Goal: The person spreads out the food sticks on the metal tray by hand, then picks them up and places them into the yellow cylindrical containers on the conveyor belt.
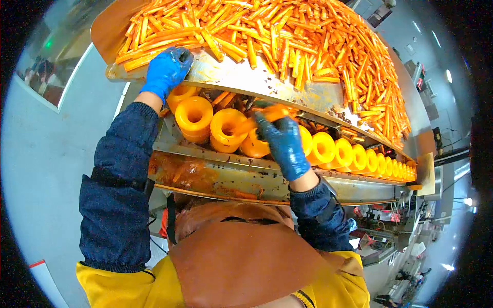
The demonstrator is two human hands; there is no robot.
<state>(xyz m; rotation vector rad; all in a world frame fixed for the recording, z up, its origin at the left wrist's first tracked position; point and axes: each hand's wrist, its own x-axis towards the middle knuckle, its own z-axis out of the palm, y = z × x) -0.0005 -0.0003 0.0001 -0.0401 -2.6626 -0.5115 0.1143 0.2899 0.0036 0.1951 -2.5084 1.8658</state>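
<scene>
Leftward, our left hand (pixel 168 72), in a bright blue glove, rests with curled fingers at the near edge of a broad, shiny metal tray (pixel 231 74), beside the loose end of a heap of long, thin, glossy orange sticks (pixel 313 41); whether it grips one, we cannot tell, since its fingertips are hidden. Below it begins a row of smooth, thick-walled, yellow-orange round cups (pixel 225 143) with open tops, running off to the right along the tray. Nearer our body, a long metal trough (pixel 257 179) carries wet orange smears. Farther right, our right hand (pixel 288 143), in a matching glove darkened at the fingers, is over the cups and appears closed around a few orange sticks (pixel 280 111); blur keeps us from counting them. The heap stretches on toward the tray's right end. We judge each stick light, fairly firm yet liable to snap, and slippery under that wet orange coating. We would take a small bunch around the middle, lengths aligned, thumb opposite fingers, pressing only enough to stop them sliding.
</scene>
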